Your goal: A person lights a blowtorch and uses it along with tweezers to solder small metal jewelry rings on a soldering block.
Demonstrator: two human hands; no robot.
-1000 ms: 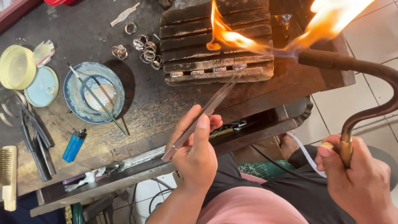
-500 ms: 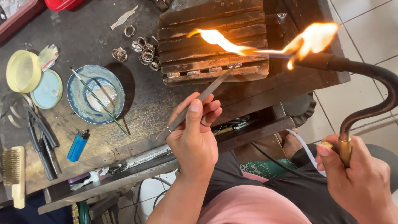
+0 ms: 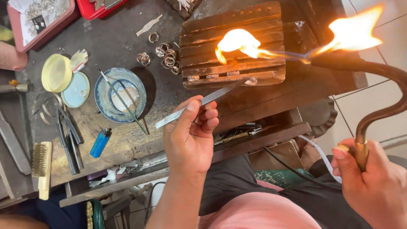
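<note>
Two hands busy, left hand [image 3: 190,140] fingers pinching metal tweezers [image 3: 199,104] w/ tips at charred wood block [image 3: 233,46], right hand [image 3: 373,182] fingers wrapped round curved torch [image 3: 373,85], flame [image 3: 237,42] on block.

Charred wooden block [image 3: 237,38] lay behind tweezers [image 3: 199,104]; rings [image 3: 167,57] left of it; dish [image 3: 120,95] farther left.
</note>
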